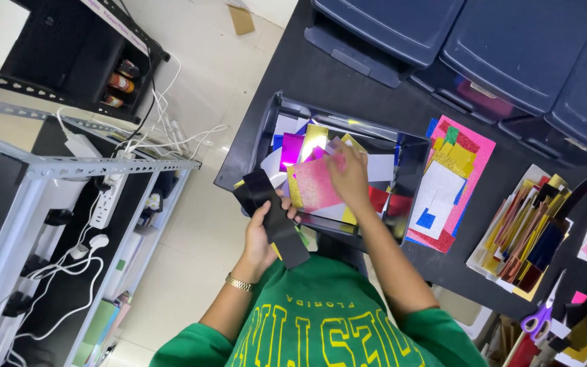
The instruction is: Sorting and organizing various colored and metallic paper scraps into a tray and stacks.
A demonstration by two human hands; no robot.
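My left hand (264,234) grips a long black strip of paper (274,217) at the near edge of a dark tray (256,139). My right hand (349,173) reaches into the tray and pinches a pink glitter sheet (315,185) among loose shiny and glitter papers in purple, gold, white and red. A gold watch sits on my left wrist. My green shirt fills the bottom of the view.
A stack of glitter sheets (451,182) lies right of the tray, a pile of coloured strips (531,234) beyond it. Purple scissors (541,316) lie at lower right. Dark blue bins (511,47) line the table's far side. Metal shelves (69,166) with cables stand left.
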